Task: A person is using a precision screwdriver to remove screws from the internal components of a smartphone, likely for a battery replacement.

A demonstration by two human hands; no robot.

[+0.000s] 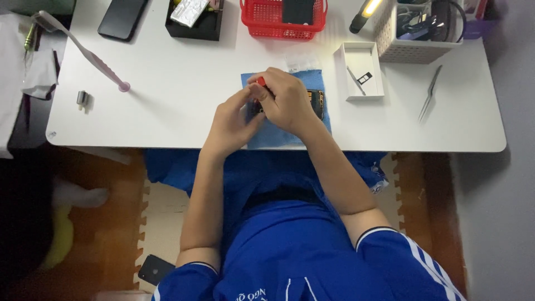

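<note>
White worktop [167, 106], blue cloth [278, 136] lying at its near edge. On the cloth, opened phone [316, 103]: light, stiff, fragile; best holding by the edges. Left hand [233, 124] steadying it, right hand [287, 100] pinching a red tool [261, 81]. Beyond, red basket [267, 25], white tray [365, 72], tweezers [430, 92] lying.

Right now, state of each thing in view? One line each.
Left hand: steadying the device on the cloth.
Right hand: gripping a red tool, tip on the device.
Device: opened, lying on the cloth.
Blue cloth: spread flat on the table.
White tray: open, small parts inside.
Tweezers: lying loose.
Black phone: lying flat.
</note>
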